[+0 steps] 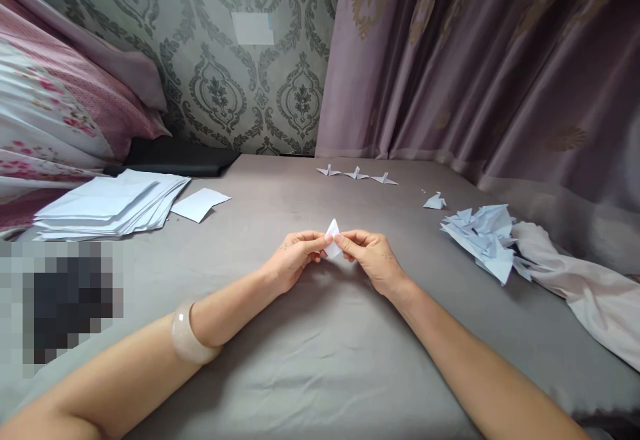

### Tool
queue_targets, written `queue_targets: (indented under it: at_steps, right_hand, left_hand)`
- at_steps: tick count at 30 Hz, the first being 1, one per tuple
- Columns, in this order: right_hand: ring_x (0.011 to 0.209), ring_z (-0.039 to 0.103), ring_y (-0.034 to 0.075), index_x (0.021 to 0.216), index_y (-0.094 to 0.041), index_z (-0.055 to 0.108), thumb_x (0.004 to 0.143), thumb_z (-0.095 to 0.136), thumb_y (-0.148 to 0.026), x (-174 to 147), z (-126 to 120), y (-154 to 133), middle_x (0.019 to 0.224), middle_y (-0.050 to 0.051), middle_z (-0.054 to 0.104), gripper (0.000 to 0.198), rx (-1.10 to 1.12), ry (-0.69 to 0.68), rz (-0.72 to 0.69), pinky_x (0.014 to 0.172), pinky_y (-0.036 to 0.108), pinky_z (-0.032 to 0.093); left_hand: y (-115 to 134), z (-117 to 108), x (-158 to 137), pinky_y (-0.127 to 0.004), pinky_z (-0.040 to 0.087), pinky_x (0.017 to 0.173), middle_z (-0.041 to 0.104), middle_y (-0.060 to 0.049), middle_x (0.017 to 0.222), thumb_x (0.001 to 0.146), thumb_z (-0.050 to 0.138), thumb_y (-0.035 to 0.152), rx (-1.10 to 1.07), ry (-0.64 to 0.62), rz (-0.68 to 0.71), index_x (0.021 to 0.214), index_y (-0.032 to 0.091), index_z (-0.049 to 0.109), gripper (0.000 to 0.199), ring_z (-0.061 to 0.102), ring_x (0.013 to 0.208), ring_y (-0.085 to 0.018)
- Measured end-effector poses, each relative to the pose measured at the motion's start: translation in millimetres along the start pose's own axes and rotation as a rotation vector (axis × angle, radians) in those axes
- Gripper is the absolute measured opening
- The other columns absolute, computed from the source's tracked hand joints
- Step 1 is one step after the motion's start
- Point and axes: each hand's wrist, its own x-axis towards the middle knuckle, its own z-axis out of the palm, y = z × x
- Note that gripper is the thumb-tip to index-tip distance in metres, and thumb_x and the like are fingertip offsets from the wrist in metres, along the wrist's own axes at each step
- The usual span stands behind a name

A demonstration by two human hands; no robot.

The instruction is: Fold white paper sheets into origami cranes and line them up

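Grey cloth (pixel 255 387) under everything, patterned wallpaper (pixel 215 87) and a purple curtain (pixel 430 60) beyond the hands. So I'm watching someone work on a tiny paper diamond (pixel 333 249), which sits right between the two hands, pointy end up, and looks lifted off the cloth. The left hand (pixel 296 257) (the arm with the chunky bangle (pixel 185 333)) pinches its left side, thumb over curled fingers; the right hand (pixel 374 253) mirrors that on the other side. Thumb tips are nearly together, barely any gap in either grip beyond the paper's thickness. Can't make out the creases from where I am.

Past the hands there's a row of birds (pixel 357 173), wings spread. Off to the right, one lone bird (pixel 435 201) plus a heap (pixel 483 233) of folded pieces; off to the left, a stack (pixel 107 200) with a loose sheet (pixel 201 205) beside it.

My two cents: with something this small, line the edges up first, let one hand hold it steady, and run the other thumbnail from the middle outwards. Go easy near the tip, it'd probably crumple fast.
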Motion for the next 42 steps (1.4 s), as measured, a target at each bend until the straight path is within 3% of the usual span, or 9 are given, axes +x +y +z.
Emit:
queue_targets:
  at_steps: [11, 14, 18, 22, 25, 30, 33, 37, 42]
  right_hand:
    - [0.053, 0.041, 0.009, 0.072, -0.016, 0.070, 0.060, 0.075, -0.053, 8, 0, 5, 0.056, -0.001, 0.055, 0.039, -0.016, 0.077, 0.044, 0.053, 0.025, 0.033]
    - [0.059, 0.046, 0.011, 0.087, -0.017, 0.073, 0.062, 0.074, -0.052, 15, -1, -1, 0.071, 0.003, 0.064, 0.044, -0.200, -0.053, 0.036, 0.055, 0.025, 0.036]
    - [0.060, 0.044, 0.011, 0.081, -0.018, 0.074, 0.064, 0.074, -0.051, 32, -6, -6, 0.068, 0.003, 0.061, 0.037, -0.335, -0.223, 0.067, 0.056, 0.025, 0.037]
    - [0.061, 0.048, 0.014, 0.078, -0.019, 0.074, 0.067, 0.070, -0.054, 52, -8, -3, 0.066, 0.004, 0.061, 0.037, -0.390, -0.316, 0.086, 0.057, 0.027, 0.039]
    - [0.059, 0.051, 0.015, 0.075, -0.021, 0.073, 0.072, 0.066, -0.055, 63, -6, -1, 0.064, 0.003, 0.061, 0.035, -0.546, -0.282, -0.081, 0.055, 0.028, 0.039]
    - [0.067, 0.057, 0.015, 0.092, -0.026, 0.072, 0.087, 0.054, -0.036, 68, 1, 10, 0.081, 0.003, 0.067, 0.021, -0.909, -0.116, -0.735, 0.066, 0.029, 0.042]
    - [0.073, 0.059, 0.016, 0.100, -0.026, 0.070, 0.089, 0.052, -0.023, 70, 3, 22, 0.087, 0.004, 0.069, 0.022, -1.127, -0.059, -1.009, 0.071, 0.030, 0.041]
    - [0.072, 0.057, 0.015, 0.102, -0.024, 0.069, 0.089, 0.048, -0.015, 69, 4, 30, 0.087, 0.004, 0.070, 0.026, -1.272, -0.076, -1.120, 0.069, 0.030, 0.037]
    - [0.071, 0.056, 0.016, 0.097, -0.021, 0.070, 0.092, 0.043, -0.015, 64, 7, 26, 0.083, 0.006, 0.069, 0.028, -1.322, -0.084, -1.030, 0.069, 0.030, 0.035]
  left_hand:
    - [3, -1, 2, -0.023, 0.033, 0.057, 0.054, 0.001, 0.059, 0.062, 0.076, 0.042, 0.205, -0.023, 0.087, 0.063, 0.014, 0.062, 0.031, 0.045, 0.057, -0.009]
    - [6, -11, 7, -0.024, 0.031, 0.054, 0.053, 0.002, 0.058, 0.059, 0.076, 0.043, 0.247, -0.024, 0.070, 0.064, 0.014, 0.063, 0.032, 0.043, 0.055, -0.009]
    - [12, -30, 15, -0.023, 0.025, 0.048, 0.050, 0.003, 0.054, 0.053, 0.079, 0.048, 0.349, -0.093, 0.081, 0.068, 0.013, 0.068, 0.040, 0.037, 0.050, -0.007]
    - [15, -49, 25, -0.023, 0.019, 0.045, 0.036, 0.006, 0.049, 0.065, 0.070, 0.051, 0.510, -0.238, 0.168, 0.074, 0.012, 0.068, 0.040, 0.027, 0.046, -0.006]
    - [13, -59, 36, -0.023, 0.027, 0.048, 0.043, 0.003, 0.055, 0.081, 0.056, 0.040, 0.673, -0.260, 0.317, 0.082, 0.013, 0.068, 0.030, 0.034, 0.051, -0.008]
    - [6, -61, 50, -0.026, 0.040, 0.073, 0.063, -0.008, 0.089, 0.089, 0.041, 0.019, 1.021, -0.025, 0.710, 0.095, 0.015, 0.066, 0.026, 0.053, 0.082, -0.017]
    - [5, -61, 49, -0.030, 0.040, 0.079, 0.064, -0.010, 0.097, 0.089, 0.038, 0.014, 1.186, 0.037, 0.728, 0.099, 0.016, 0.064, 0.028, 0.053, 0.087, -0.020]
    - [5, -61, 44, -0.034, 0.038, 0.078, 0.064, -0.011, 0.096, 0.090, 0.039, 0.015, 1.347, -0.002, 0.681, 0.100, 0.017, 0.065, 0.028, 0.052, 0.087, -0.022]
    - [6, -59, 39, -0.035, 0.035, 0.077, 0.065, -0.011, 0.094, 0.090, 0.040, 0.017, 1.330, -0.002, 0.666, 0.099, 0.019, 0.067, 0.028, 0.051, 0.089, -0.024]
